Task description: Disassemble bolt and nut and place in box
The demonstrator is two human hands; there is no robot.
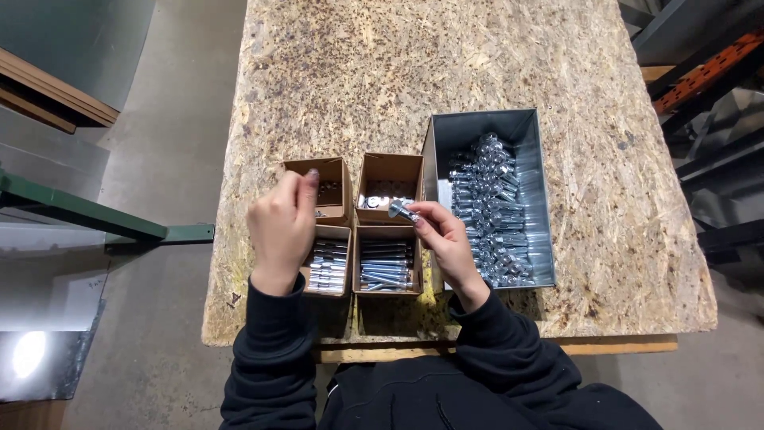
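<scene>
Fingers of my right hand (pixel 446 239) pinch a short silver bolt (pixel 402 210), holding it above the upper right cardboard box (pixel 390 171). My left hand (pixel 280 227) curls its fingertips over the upper left cardboard box (pixel 338 169) (whether they grip anything I cannot tell). Two lower boxes (pixel 386 291) hold bolts laid flat; the grey metal bin (pixel 525 127) beside them is piled with more, all on the chipboard table (pixel 398 72).

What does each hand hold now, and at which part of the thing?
The right hand pinches a silver bolt by its shank, head end pointing left. The left hand reaches into the far-left cardboard box; whether its fingers hold anything cannot be told.
</scene>
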